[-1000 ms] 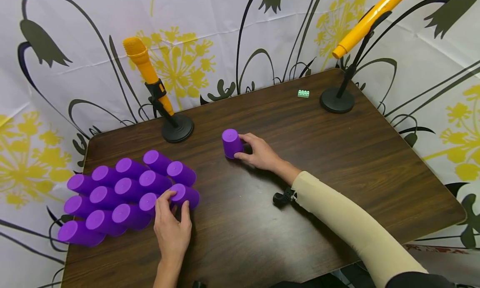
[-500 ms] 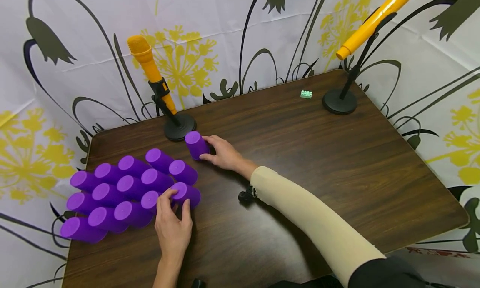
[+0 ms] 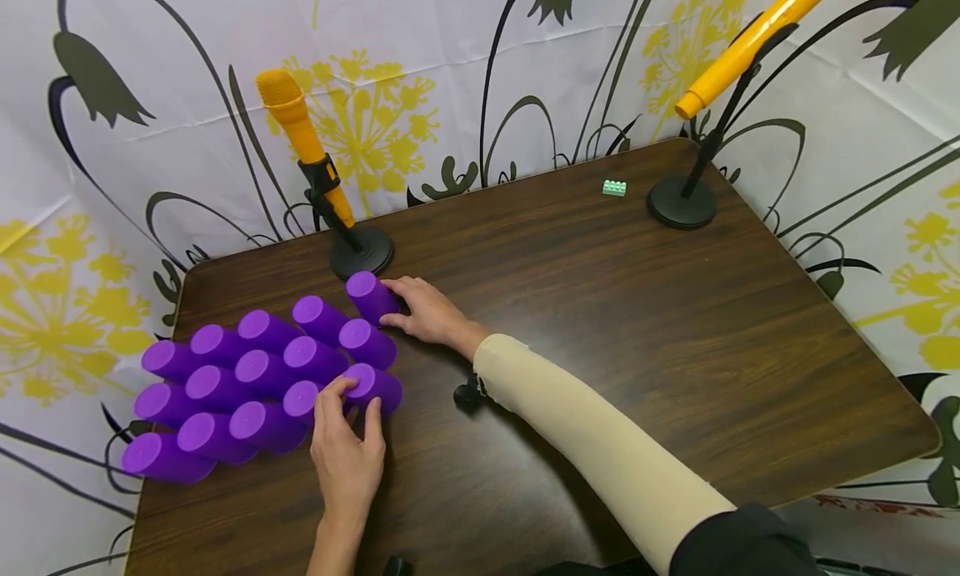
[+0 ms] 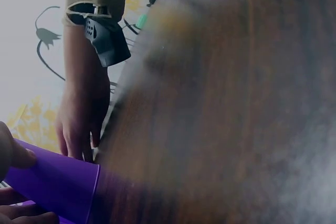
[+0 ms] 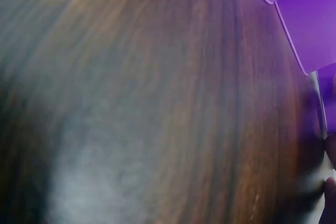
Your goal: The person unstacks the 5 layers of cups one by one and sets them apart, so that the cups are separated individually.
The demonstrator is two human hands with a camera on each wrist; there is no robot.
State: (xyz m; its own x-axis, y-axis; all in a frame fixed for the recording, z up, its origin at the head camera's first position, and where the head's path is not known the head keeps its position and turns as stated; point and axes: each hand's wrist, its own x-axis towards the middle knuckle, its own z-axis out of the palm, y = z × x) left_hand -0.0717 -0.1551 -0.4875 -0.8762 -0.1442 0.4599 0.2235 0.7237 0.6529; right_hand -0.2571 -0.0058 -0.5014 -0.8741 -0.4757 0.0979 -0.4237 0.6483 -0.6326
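In the head view, upside-down purple cups (image 3: 262,374) stand packed in rows at the table's left. My left hand (image 3: 347,459) holds the front right cup (image 3: 375,388) between thumb and fingers. That same cup (image 4: 60,184) fills the lower left of the left wrist view, with fingers over it. At the back right of the group, my right hand (image 3: 427,311) grips another purple cup (image 3: 369,294), thumb in front and fingers behind. This cup stands close beside its neighbours. Only fingertips (image 5: 331,148) of the right hand show at the edge of the right wrist view.
A black stand (image 3: 362,251) with a yellow microphone (image 3: 300,130) rises just behind the right hand's cup. Another stand (image 3: 682,201) bears a second yellow microphone (image 3: 757,47) at the back right. Near it lies a small green toy brick (image 3: 614,188). Patterned cloth hangs behind the table (image 3: 637,326).
My right hand has brought its cup leftward across the table, from the middle up to the back right end of the group. The left hand stays on its cup.
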